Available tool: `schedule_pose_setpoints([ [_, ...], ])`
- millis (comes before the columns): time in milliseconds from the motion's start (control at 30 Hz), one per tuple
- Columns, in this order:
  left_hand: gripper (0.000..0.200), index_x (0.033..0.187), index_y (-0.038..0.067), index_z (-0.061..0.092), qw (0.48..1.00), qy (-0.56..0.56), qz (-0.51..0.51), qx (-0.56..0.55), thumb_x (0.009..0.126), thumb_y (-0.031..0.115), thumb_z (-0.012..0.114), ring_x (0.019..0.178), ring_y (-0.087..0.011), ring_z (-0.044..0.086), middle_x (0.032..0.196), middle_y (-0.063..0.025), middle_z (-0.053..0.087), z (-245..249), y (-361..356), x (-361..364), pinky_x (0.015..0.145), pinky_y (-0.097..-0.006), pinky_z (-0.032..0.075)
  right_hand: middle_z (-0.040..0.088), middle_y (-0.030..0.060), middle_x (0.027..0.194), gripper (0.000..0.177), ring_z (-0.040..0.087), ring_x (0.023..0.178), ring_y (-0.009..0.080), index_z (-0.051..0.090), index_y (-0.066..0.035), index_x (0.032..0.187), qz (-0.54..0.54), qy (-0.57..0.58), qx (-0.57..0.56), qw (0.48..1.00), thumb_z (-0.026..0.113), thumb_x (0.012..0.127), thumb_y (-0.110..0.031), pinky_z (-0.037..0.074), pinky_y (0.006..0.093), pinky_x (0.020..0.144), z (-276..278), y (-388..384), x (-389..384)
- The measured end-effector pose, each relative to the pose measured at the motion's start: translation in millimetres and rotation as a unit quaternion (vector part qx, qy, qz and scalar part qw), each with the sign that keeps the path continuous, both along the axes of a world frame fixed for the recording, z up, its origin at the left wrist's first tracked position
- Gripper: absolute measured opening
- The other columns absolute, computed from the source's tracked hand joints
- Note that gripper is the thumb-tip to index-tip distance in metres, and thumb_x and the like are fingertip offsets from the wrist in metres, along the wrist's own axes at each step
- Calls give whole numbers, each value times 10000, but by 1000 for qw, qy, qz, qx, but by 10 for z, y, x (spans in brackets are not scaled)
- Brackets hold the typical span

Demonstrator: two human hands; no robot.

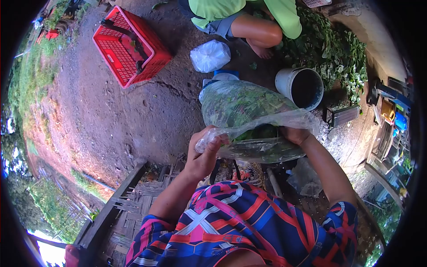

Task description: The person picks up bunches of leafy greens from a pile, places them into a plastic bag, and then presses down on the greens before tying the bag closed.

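Note:
A large clear plastic bag (249,100) full of green leaves stands in front of me, its mouth turned toward my body. My left hand (203,152) is closed on the gathered rim at the bag's left side, thumb on top. On the other side, my right hand (295,135) reaches in at the mouth; the film covers part of it and its fingers are hidden among the leaves. Under the far end of the bag, part of a blue-and-white object (226,74) shows. A knotted white plastic bag (210,56) lies just beyond it.
A red plastic crate (153,55) stands on the dirt ground at the upper left. A white bucket (287,84) is right of the bag. Behind it, leafy greens (338,58) are heaped. Another person (249,22) in a green top crouches ahead. A woven bamboo seat (133,200) is beside me.

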State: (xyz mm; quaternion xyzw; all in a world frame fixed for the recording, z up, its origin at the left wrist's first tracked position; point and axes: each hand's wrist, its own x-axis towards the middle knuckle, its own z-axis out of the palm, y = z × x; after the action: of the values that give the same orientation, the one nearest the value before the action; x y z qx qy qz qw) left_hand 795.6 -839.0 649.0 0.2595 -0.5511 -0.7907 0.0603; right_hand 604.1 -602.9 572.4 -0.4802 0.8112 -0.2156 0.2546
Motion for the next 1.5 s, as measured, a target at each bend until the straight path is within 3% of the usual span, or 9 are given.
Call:
schedule_pose_setpoints([
  [100, 313, 827, 6, 572, 996, 29, -80, -37, 889, 300, 488, 661, -128, 506, 746, -54, 560, 106, -5, -24, 590, -254, 369, 590, 128, 999, 269, 562, 923, 309, 583, -85, 1008, 43, 77, -44, 995, 566, 740, -72, 438, 404, 812, -26, 12, 31],
  [200, 325, 789, -7, 577, 985, 55, -127, -106, 881, 292, 486, 637, -166, 542, 719, -88, 572, 119, 120, -76, 578, -276, 397, 538, 130, 1110, 452, 504, 1041, 324, 519, -89, 1130, 44, 1, 153, 987, 606, 688, -46, 401, 414, 888, 48, 25, -9],
  [500, 332, 832, 4, 573, 978, 24, -178, -106, 891, 320, 491, 697, -150, 529, 790, -73, 579, 217, 220, -50, 635, -278, 402, 551, 168, 1094, 300, 533, 972, 346, 513, -81, 1115, -6, -32, 39, 999, 484, 819, -110, 412, 410, 834, -178, 21, -48],
  [633, 323, 906, 36, 593, 997, -7, 19, 69, 911, 335, 469, 678, -66, 414, 798, -3, 553, 156, 327, -96, 635, -202, 312, 536, 164, 1132, 347, 511, 1026, 331, 478, -97, 1178, 9, -33, 95, 995, 475, 833, -129, 397, 394, 885, -192, 83, -125],
  [733, 344, 969, 23, 582, 996, -13, 92, 19, 924, 335, 443, 634, -58, 367, 735, 29, 499, 84, 237, -191, 600, -203, 278, 489, 159, 1205, 408, 463, 1107, 319, 455, -109, 1219, 20, -20, 67, 997, 513, 816, -137, 373, 382, 940, -84, -25, -132],
  [767, 390, 1118, 20, 526, 993, 21, 31, 111, 901, 342, 488, 728, -90, 439, 795, 15, 481, -63, 42, -75, 719, -260, 351, 468, 156, 1230, 426, 443, 1132, 318, 452, -113, 1227, 38, 12, 45, 998, 529, 810, -144, 363, 380, 956, -46, -60, -125],
  [900, 493, 1221, -8, 465, 998, 7, 59, 4, 914, 378, 449, 629, -53, 294, 699, 72, 316, -52, -78, -178, 585, -221, 248, 439, 149, 1252, 470, 415, 1147, 347, 461, -95, 1221, 37, -5, -3, 999, 586, 783, -211, 345, 409, 967, 152, -219, -85],
  [1233, 481, 1250, -10, 443, 984, -44, 163, -65, 931, 350, 426, 629, -39, 279, 701, 75, 307, -216, -424, -21, 588, -196, 236, 315, 164, 1382, 541, 246, 1304, 336, 457, -61, 1262, 58, -152, -89, 983, 561, 821, -358, 185, 412, 1070, 556, -526, 242],
  [1500, 413, 1217, 11, 493, 970, -87, 202, -107, 951, 310, 391, 625, -44, 300, 682, 74, 342, -434, -777, 367, 603, -199, 264, 554, 145, 1140, 536, 480, 1114, 311, 563, -13, 1099, 132, -95, -65, 984, 604, 759, -426, 339, 397, 983, 964, -626, 547],
])
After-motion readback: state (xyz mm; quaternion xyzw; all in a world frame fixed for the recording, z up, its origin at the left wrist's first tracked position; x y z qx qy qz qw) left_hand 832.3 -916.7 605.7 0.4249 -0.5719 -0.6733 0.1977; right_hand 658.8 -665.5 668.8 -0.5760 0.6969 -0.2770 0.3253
